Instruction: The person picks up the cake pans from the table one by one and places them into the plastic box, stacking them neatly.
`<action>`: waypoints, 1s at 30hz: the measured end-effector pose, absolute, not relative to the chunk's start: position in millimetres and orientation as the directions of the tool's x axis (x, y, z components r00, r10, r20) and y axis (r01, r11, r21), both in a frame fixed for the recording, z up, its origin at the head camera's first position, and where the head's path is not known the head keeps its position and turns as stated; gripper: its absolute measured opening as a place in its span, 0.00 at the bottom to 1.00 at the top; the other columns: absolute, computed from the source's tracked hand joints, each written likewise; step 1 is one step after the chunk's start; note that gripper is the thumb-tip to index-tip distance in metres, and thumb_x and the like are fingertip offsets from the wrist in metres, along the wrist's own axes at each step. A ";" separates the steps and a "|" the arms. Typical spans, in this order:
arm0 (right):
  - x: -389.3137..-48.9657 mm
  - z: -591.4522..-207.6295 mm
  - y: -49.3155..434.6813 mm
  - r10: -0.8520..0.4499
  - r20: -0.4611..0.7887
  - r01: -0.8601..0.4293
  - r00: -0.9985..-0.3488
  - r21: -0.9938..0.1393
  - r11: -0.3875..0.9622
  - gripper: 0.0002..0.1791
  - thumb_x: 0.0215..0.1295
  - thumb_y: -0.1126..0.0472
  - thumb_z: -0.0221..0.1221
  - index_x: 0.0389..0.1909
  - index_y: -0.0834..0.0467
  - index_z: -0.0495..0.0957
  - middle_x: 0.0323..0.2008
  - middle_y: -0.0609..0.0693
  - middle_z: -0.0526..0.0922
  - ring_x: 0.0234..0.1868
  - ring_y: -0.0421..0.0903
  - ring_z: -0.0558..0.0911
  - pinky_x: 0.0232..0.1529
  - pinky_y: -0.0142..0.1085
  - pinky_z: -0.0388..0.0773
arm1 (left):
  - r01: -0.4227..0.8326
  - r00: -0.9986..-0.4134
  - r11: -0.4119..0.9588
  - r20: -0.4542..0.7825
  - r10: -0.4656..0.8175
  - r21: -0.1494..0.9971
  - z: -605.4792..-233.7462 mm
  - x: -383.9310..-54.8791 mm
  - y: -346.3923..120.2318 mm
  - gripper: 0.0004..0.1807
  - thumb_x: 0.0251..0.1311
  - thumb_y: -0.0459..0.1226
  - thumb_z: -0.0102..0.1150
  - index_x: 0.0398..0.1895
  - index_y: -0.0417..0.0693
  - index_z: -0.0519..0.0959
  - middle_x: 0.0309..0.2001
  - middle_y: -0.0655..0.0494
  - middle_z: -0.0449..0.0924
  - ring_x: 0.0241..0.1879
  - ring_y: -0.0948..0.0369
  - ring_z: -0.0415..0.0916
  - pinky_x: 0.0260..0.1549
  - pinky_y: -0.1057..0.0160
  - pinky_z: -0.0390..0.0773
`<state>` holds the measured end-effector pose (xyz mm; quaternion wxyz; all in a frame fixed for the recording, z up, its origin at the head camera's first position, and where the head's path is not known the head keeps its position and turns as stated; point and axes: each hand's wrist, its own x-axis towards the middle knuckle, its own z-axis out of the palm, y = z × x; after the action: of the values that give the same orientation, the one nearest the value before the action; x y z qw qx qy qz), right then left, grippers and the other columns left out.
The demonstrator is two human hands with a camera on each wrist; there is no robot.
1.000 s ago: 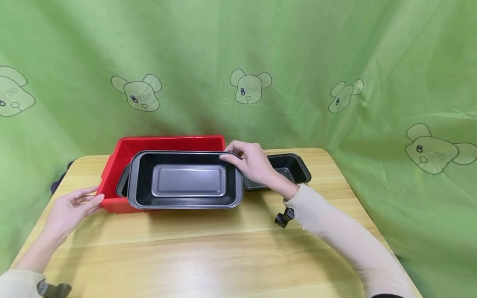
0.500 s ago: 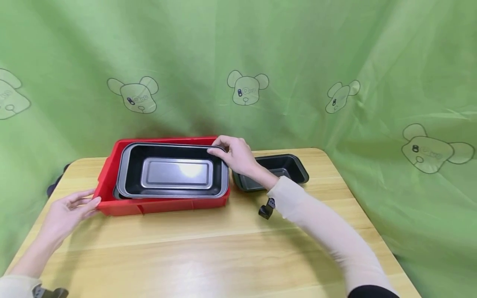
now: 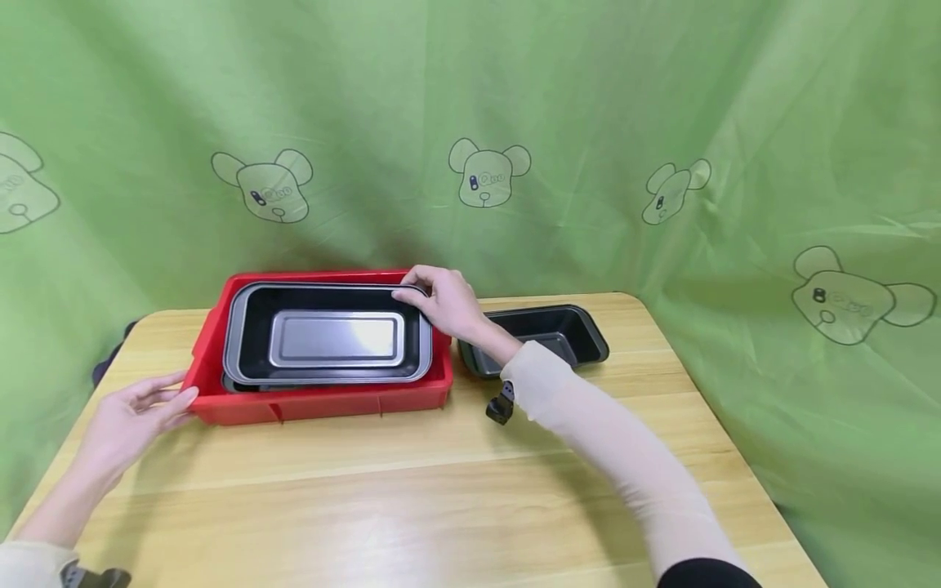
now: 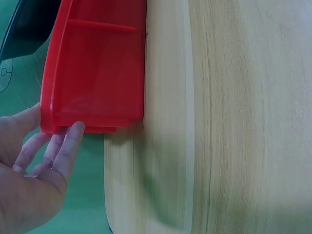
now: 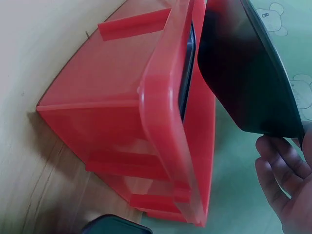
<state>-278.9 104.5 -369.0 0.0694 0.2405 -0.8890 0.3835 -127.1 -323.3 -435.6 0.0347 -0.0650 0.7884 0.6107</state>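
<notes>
- Right hand (image 3: 444,302), what's it got?
- Gripping the pan (image 3: 338,339) at its far right corner, thumb over the rim, fingers beneath.
- Pan where?
- Above the red bin (image 3: 331,406), tilted, right end clear of the bin's rim. Can't tell if its left end touches anything.
- Left hand (image 3: 132,420)?
- Holding the bin's near left corner between thumb and fingers.
- In the bin?
- Lower pan (image 5: 187,73), mostly hidden; a bit of rim shows.
- Outside?
- Side pan (image 3: 551,336), upright on the table (image 3: 470,498), just right of the bin, partly behind the right forearm.
- Far side?
- Green curtain (image 3: 588,90), cartoon animal heads.
</notes>
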 end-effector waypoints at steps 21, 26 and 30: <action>-292.8 -400.2 84.0 -0.417 0.257 -0.482 -0.872 -0.605 0.634 0.08 0.72 0.48 0.67 0.42 0.48 0.87 0.29 0.44 0.82 0.30 0.42 0.74 0.33 0.31 0.68 | -0.171 -0.985 0.195 -0.162 -0.061 0.966 -435.5 -126.8 -322.2 0.21 0.71 0.34 0.66 0.43 0.82 0.82 0.33 0.76 0.86 0.32 0.74 0.89 0.36 0.79 0.85; -293.8 -404.2 81.8 -0.428 0.241 -0.478 -0.871 -0.617 0.625 0.09 0.73 0.49 0.67 0.43 0.49 0.87 0.30 0.45 0.84 0.31 0.43 0.75 0.34 0.31 0.70 | -0.177 -0.984 0.254 -0.165 -0.069 0.951 -435.0 -127.3 -323.4 0.18 0.71 0.37 0.67 0.48 0.80 0.82 0.34 0.79 0.85 0.33 0.74 0.89 0.37 0.79 0.85; -294.6 -404.7 80.0 -0.423 0.227 -0.466 -0.877 -0.620 0.631 0.09 0.73 0.49 0.67 0.44 0.49 0.87 0.32 0.45 0.84 0.32 0.43 0.76 0.35 0.31 0.71 | -0.174 -0.984 0.273 -0.161 -0.071 0.946 -435.8 -127.8 -324.5 0.17 0.71 0.38 0.67 0.50 0.79 0.82 0.34 0.80 0.85 0.34 0.75 0.89 0.37 0.80 0.85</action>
<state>-294.6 80.0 -404.7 0.0301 0.2462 -0.9027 0.3517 -127.8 -324.5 -435.8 0.0433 -0.0768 0.7967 0.5979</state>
